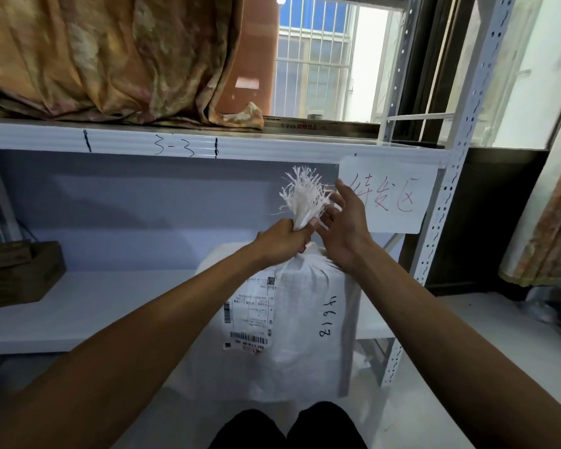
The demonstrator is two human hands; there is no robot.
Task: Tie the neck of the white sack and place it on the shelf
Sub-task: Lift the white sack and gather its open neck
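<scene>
A white woven sack (305, 319) with a shipping label and the number 4613 hangs in front of the white shelf (110, 306), its bottom near the floor. My left hand (284, 243) is clenched around the sack's gathered neck. Above the fist, the frayed top of the neck (305, 197) fans out. My right hand (344, 222) is next to the neck on its right, fingers spread, palm toward the frayed strands, holding nothing.
A brown cardboard box (17, 273) stands at the shelf's left end. The upper shelf (175, 144) carries a draped orange cloth (110, 59). A paper sign (389, 196) hangs from the upper shelf edge. A perforated upright post (447, 202) stands at the right.
</scene>
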